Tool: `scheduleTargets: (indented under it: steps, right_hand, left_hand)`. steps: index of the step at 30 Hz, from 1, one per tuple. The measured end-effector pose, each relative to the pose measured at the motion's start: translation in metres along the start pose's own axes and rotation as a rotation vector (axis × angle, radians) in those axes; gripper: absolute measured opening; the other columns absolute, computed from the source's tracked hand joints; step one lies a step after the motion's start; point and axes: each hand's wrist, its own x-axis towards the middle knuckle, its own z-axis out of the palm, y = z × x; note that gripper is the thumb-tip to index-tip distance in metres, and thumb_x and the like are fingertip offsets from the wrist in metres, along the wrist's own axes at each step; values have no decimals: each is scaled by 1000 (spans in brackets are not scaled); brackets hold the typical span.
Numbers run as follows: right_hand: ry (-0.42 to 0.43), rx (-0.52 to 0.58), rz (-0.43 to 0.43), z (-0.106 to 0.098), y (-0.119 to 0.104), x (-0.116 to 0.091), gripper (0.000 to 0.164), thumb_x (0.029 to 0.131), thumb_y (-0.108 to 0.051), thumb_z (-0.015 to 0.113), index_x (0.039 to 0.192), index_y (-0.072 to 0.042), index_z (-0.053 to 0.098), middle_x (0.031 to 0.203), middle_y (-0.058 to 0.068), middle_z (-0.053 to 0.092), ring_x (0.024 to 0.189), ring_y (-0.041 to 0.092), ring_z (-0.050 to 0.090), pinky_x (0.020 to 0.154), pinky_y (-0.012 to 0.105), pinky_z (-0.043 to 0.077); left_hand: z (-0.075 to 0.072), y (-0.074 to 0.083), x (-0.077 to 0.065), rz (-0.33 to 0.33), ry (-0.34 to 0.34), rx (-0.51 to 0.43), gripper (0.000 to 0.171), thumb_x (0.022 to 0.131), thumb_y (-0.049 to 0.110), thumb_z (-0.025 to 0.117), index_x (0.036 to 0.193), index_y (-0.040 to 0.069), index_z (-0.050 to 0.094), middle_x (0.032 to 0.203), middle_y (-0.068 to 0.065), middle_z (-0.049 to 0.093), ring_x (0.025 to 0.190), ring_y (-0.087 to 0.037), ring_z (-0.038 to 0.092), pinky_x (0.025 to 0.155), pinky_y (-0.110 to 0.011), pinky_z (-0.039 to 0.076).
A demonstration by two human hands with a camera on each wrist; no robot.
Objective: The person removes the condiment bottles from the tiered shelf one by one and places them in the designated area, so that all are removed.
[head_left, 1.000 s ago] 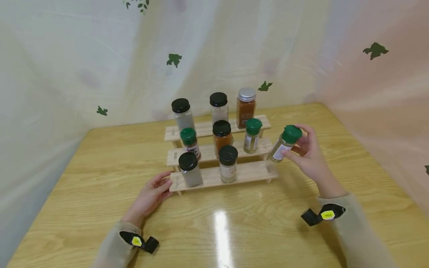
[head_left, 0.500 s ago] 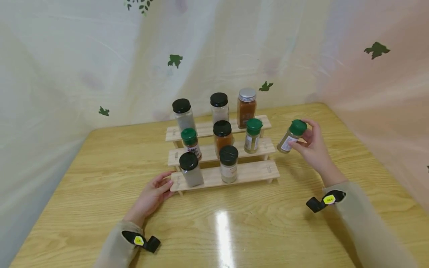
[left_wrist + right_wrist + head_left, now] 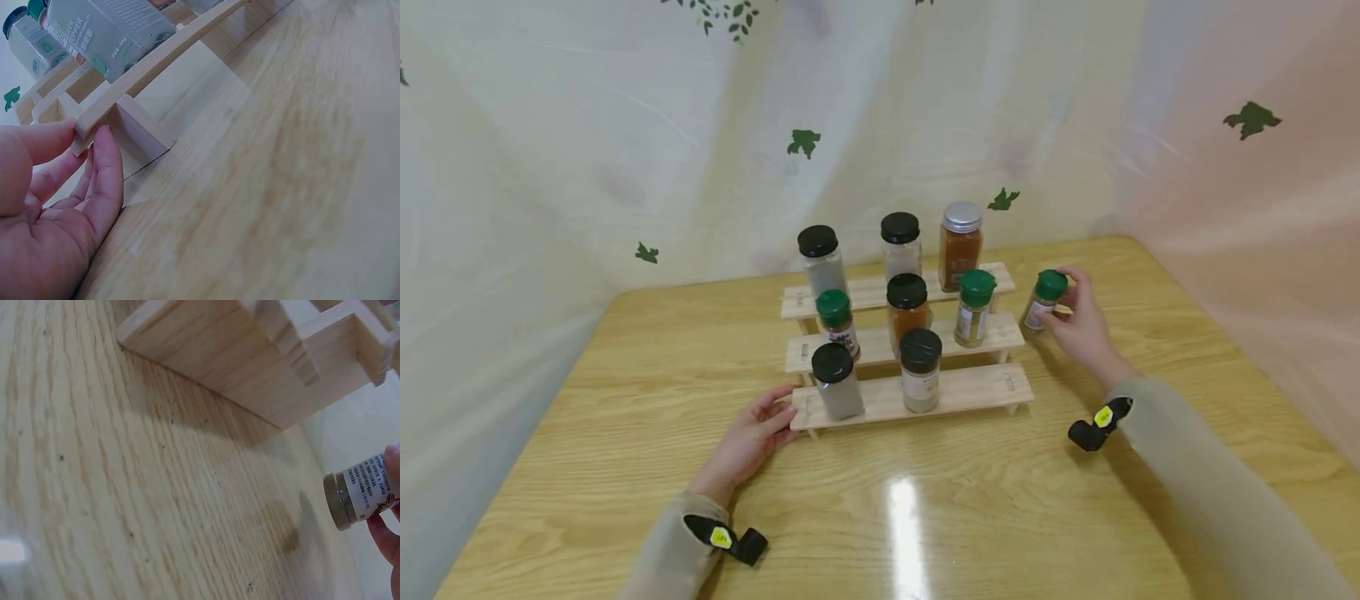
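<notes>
- Behind the rack hangs a pale, softly creased cloth (image 3: 662,150) with ragged green leaf shapes (image 3: 803,143) on it.
- Under the rack spreads a smooth wooden table (image 3: 1000,500), honey-coloured and streaked with grain; a bright glare lies on its sheen in front.
- The rack (image 3: 970,388) itself is pale, matte wood, three straight planks stepping upward on short blocky legs.
- On the rack's top step stand two clear jars with black lids, a grey-filled jar (image 3: 825,271) at the left and a pale-filled jar (image 3: 901,257) mid-plank, then a rust-coloured jar (image 3: 960,257) under a ridged silver lid.
- Its middle step carries a small green-capped bottle (image 3: 838,329), a black-lidded orange jar (image 3: 908,319) and another green-capped shaker (image 3: 973,317).
- Its lowest step bears a squarish grey jar (image 3: 840,393) and a round labelled jar (image 3: 921,385), both black-topped.
- At the rack's lower left corner, the left hand (image 3: 756,437) pinches the plank's end, thumb opposite fingertips.
- Just beyond the rack's right end, the right hand (image 3: 1078,329) grasps a round labelled spice bottle (image 3: 1042,305) with a green cap, thumb and fingers on opposite sides, slightly tilted.
</notes>
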Motion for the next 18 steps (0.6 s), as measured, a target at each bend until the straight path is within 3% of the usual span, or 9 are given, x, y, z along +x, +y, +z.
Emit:
scheduleTargets:
  steps: [3,6,7,18]
  right_hand:
    - [-22,-8,14,3,2,4,69,88,7,58,143,-6,18,123,30,48,110,38,53,86,27,48]
    - [-32,-7,28,6,3,7,69,89,7,57,143,-7,18,124,31,48,113,42,51,90,50,47]
    - [-33,-7,32,6,4,8,69,89,8,57,143,-7,18,124,32,48,113,43,51,91,54,46]
    - [-40,-28,91,10,12,18,68,89,9,56,143,-6,18,124,35,45,114,48,49,93,59,44]
  left_hand:
    - [0,0,0,-11,4,3,49,99,4,44,143,-6,24,101,6,56,89,-4,59,78,-18,52]
    - [0,1,0,-14,10,1,48,99,3,44,142,-6,25,100,6,54,88,-3,59,78,-18,52]
    - [0,1,0,-13,12,3,47,99,3,44,142,-6,26,100,5,54,88,-3,58,78,-18,52]
    - [0,1,-1,-5,20,14,48,99,3,44,142,-7,26,101,4,54,89,-4,59,78,-18,52]
